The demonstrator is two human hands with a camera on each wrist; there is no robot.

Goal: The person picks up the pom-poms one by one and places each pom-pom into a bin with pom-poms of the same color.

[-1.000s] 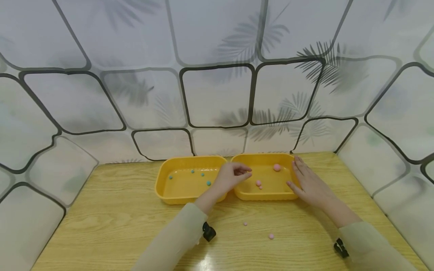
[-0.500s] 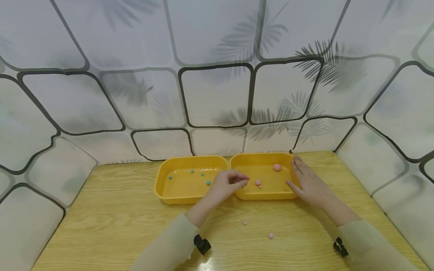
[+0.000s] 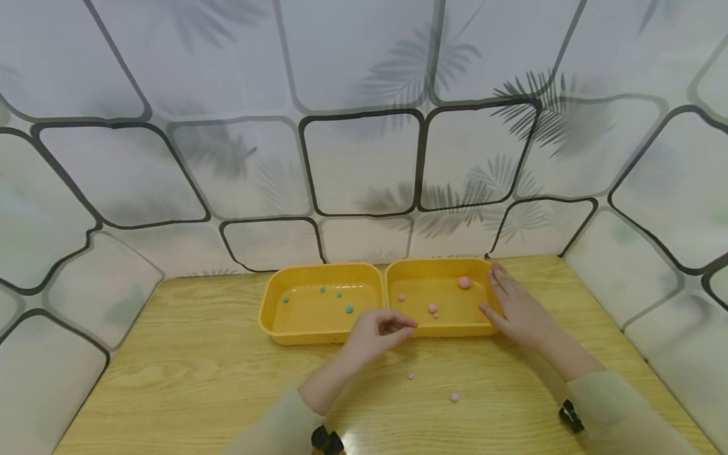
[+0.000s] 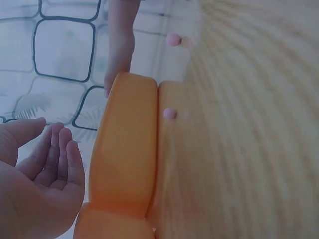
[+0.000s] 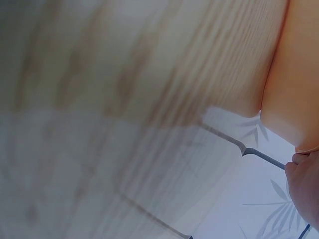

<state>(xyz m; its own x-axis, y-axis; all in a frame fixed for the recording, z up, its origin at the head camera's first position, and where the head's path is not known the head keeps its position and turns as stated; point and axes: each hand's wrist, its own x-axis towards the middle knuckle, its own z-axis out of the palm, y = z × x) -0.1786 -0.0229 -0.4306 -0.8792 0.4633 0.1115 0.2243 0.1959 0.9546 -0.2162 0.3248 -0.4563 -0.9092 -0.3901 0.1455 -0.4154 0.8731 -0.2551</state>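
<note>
Two yellow trays sit side by side at the middle of the frame, toward the back of the wooden counter (image 3: 170, 379). The left tray (image 3: 273, 316) holds four small teal balls (image 3: 349, 308). The right tray (image 3: 443, 328) holds four pink ones: a large pink ball (image 3: 464, 282) near its upper right, a tiny one (image 3: 400, 297) at its left and two together (image 3: 432, 308) near its centre.

Going by colour, the sorting looks mostly done. Two pink balls are left out on the counter, below the right tray: a tiny one (image 3: 411, 376) and a slightly bigger one (image 3: 454, 397), lower and further right. No teal ball lies loose.

The left hand (image 3: 378, 330) hangs just in front of the seam between the trays, above the loose balls, fingers loosely curled and empty; the left wrist view shows a bare palm. The right hand (image 3: 520, 313) lies flat with straight fingers against the right tray's right rim, apparently steadying it, holding nothing.

What is left, as I judge it, is those two pink balls.
</note>
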